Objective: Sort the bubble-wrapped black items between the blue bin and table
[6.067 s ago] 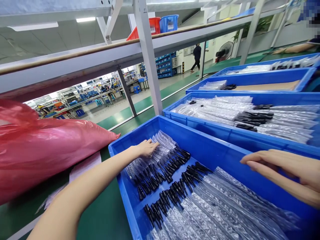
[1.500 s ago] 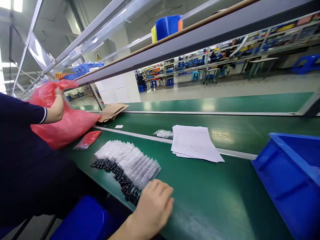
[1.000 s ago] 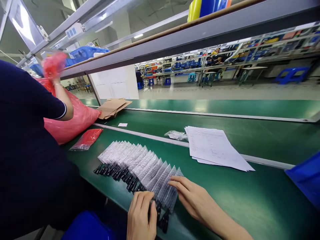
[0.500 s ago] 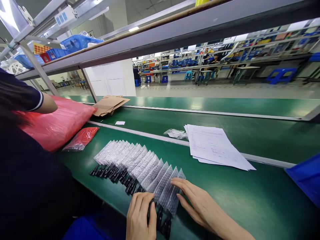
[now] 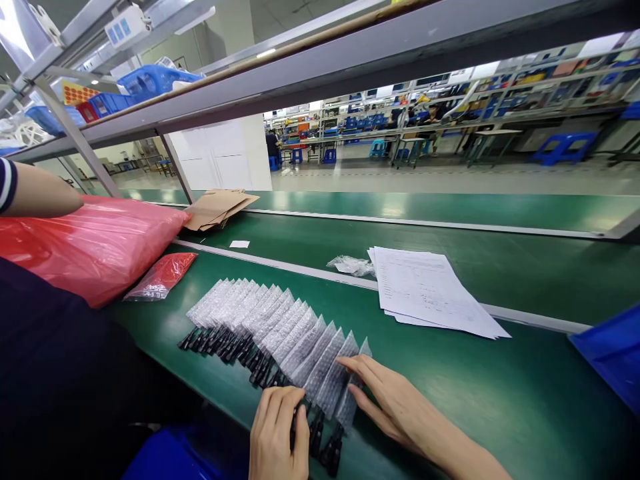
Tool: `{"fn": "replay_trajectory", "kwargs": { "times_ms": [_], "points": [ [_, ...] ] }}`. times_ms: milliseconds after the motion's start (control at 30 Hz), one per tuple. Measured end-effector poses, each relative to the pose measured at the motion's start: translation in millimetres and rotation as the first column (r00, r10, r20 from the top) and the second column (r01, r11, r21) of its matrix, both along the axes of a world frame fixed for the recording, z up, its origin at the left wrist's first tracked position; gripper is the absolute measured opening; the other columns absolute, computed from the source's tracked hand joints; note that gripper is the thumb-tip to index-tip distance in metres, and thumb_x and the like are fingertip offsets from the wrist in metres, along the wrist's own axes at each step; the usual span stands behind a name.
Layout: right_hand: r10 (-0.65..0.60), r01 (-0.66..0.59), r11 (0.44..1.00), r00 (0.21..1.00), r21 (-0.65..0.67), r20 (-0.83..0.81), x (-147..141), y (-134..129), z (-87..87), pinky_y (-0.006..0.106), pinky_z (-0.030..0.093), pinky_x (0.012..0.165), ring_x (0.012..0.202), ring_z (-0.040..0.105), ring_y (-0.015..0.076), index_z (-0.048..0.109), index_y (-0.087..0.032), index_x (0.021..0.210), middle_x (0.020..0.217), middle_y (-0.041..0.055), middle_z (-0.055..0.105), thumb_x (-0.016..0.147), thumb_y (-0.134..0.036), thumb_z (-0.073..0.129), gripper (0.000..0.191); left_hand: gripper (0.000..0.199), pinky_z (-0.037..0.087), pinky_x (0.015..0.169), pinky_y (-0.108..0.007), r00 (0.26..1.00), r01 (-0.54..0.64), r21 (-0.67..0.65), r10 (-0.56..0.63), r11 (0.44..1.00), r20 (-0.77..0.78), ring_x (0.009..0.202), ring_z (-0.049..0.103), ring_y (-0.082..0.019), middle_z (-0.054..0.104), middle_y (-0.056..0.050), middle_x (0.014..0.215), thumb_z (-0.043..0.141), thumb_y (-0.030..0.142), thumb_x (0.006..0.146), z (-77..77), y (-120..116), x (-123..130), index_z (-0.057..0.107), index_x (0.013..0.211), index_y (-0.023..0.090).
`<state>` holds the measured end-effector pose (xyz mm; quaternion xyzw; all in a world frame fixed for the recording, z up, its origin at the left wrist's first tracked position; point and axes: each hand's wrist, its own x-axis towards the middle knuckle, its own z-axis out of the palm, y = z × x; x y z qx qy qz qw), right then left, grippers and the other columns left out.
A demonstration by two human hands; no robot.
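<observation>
A slanting row of clear bubble-wrap sleeves [image 5: 270, 320] overlaps on the green bench, with black ends [image 5: 225, 347] sticking out toward me. What kind of parts these are I cannot make out. My left hand [image 5: 277, 433] curls at the near end of the row, with a black end showing between thumb and fingers. My right hand [image 5: 393, 403] lies against the right side of the row, fingers stretched and thumb apart, touching the nearest sleeves. Part of the last sleeve is hidden beneath it.
Beyond the row are paper sheets [image 5: 430, 290] and a crumpled clear bag [image 5: 353, 265]. A large pink bag [image 5: 100, 247], a small red bag [image 5: 163, 275] and cardboard [image 5: 220, 208] lie left, beside a co-worker's arm [image 5: 43, 190]. A blue bin [image 5: 613, 357] stands right; a shelf [image 5: 320, 77] crosses above.
Both my hands have shifted slightly left, the right one pressing a little further over the last sleeves. The co-worker's arm has moved left.
</observation>
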<state>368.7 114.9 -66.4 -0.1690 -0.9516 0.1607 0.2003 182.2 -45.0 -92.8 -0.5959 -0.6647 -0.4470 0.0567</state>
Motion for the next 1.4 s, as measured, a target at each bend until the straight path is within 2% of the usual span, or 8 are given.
{"fn": "replay_trajectory", "kwargs": {
  "times_ms": [233, 433, 733, 933, 1067, 1233, 1333, 1400],
  "points": [
    [0.007, -0.007, 1.000, 1.000, 0.019, 0.020, -4.4, 1.9, 1.3, 0.041, 0.062, 0.081, 0.097, 0.068, 0.0237, 0.035, -0.023, 0.144, 0.112, 0.0103, 0.064, 0.104, -0.022, 0.039, 0.040, 0.024, 0.054, 0.085, -0.033, 1.000, 0.004, -0.002, -0.004, 1.000, 0.003, 0.098, 0.062, -0.021, 0.067, -0.007, 0.102, 0.046, 0.013, 0.099, -0.3, -0.4, 0.9, 0.061, 0.115, 0.021],
    [-0.010, 0.001, 0.995, 0.996, 0.105, 0.091, -13.0, 4.5, 0.6, 0.036, 0.060, 0.066, 0.078, 0.067, 0.0219, 0.042, -0.020, 0.141, 0.097, 0.0075, 0.062, 0.105, -0.026, 0.037, 0.037, 0.025, 0.054, 0.085, -0.033, 1.000, 0.008, -0.004, -0.008, 1.000, 0.009, 0.098, 0.062, -0.021, 0.067, -0.007, 0.102, 0.045, 0.012, 0.099, 0.0, 1.1, 2.2, 0.061, 0.115, 0.021],
    [-0.007, -0.001, 0.996, 0.996, 0.094, 0.088, -13.4, 2.8, 0.9, 0.034, 0.056, 0.068, 0.080, 0.063, 0.0196, 0.057, -0.020, 0.115, 0.100, 0.0074, 0.058, 0.106, -0.026, 0.037, 0.023, 0.026, 0.054, 0.086, -0.034, 1.000, 0.000, -0.024, 0.000, 1.000, -0.006, 0.101, 0.061, -0.021, 0.067, -0.007, 0.104, 0.044, 0.012, 0.099, 4.0, 1.5, 3.6, 0.060, 0.117, 0.022],
    [-0.024, 0.017, 0.992, 0.998, 0.126, 0.051, -17.2, 3.7, -0.9, 0.036, 0.056, 0.068, 0.079, 0.061, 0.0194, 0.057, -0.019, 0.109, 0.107, 0.0106, 0.055, 0.104, -0.024, 0.039, 0.019, 0.027, 0.053, 0.091, -0.038, 0.988, -0.064, -0.059, 0.055, 0.996, -0.143, 0.109, 0.058, -0.024, 0.066, -0.010, 0.114, 0.045, 0.013, 0.099, 18.0, 14.9, 1.9, 0.058, 0.123, 0.018],
    [-0.023, 0.018, 0.987, 0.999, 0.159, 0.032, -17.9, 3.6, -1.2, 0.036, 0.058, 0.066, 0.078, 0.062, 0.0197, 0.057, -0.019, 0.108, 0.108, 0.0117, 0.057, 0.104, -0.024, 0.039, 0.019, 0.028, 0.054, 0.085, -0.039, 0.969, -0.142, -0.092, 0.120, 0.986, -0.214, 0.102, 0.060, -0.025, 0.066, -0.011, 0.112, 0.045, 0.017, 0.100, 24.2, 32.1, 2.1, 0.058, 0.125, 0.016],
    [-0.029, 0.028, 0.982, 1.000, 0.185, 0.001, -17.4, 4.6, -5.0, 0.038, 0.061, 0.077, 0.096, 0.067, 0.0235, 0.057, -0.018, 0.104, 0.119, 0.0160, 0.060, 0.105, -0.025, 0.038, 0.021, 0.027, 0.053, 0.080, -0.042, 0.968, -0.172, -0.178, 0.134, 0.969, -0.211, 0.097, 0.060, -0.029, 0.067, -0.011, 0.101, 0.046, 0.020, 0.099, 18.1, 45.8, 15.7, 0.060, 0.122, 0.015],
    [-0.016, 0.015, 0.975, 1.000, 0.220, 0.004, -19.5, 7.0, -8.3, 0.042, 0.059, 0.090, 0.117, 0.063, 0.0272, 0.055, -0.017, 0.126, 0.140, 0.0166, 0.055, 0.104, -0.024, 0.041, 0.027, 0.024, 0.052, 0.080, -0.043, 0.985, -0.114, -0.225, 0.080, 0.968, -0.155, 0.094, 0.059, -0.028, 0.066, -0.009, 0.097, 0.045, 0.019, 0.098, 15.1, 46.9, 26.6, 0.063, 0.113, 0.017],
    [0.003, -0.012, 0.966, 0.999, 0.258, 0.034, -22.0, 8.7, -9.5, 0.045, 0.059, 0.093, 0.120, 0.062, 0.0280, 0.049, -0.017, 0.140, 0.146, 0.0134, 0.055, 0.103, -0.022, 0.042, 0.038, 0.021, 0.051, 0.079, -0.042, 0.991, -0.086, -0.233, 0.058, 0.969, -0.123, 0.090, 0.059, -0.026, 0.065, -0.008, 0.095, 0.044, 0.018, 0.099, 16.0, 46.8, 27.9, 0.064, 0.107, 0.019]
  ]
}}
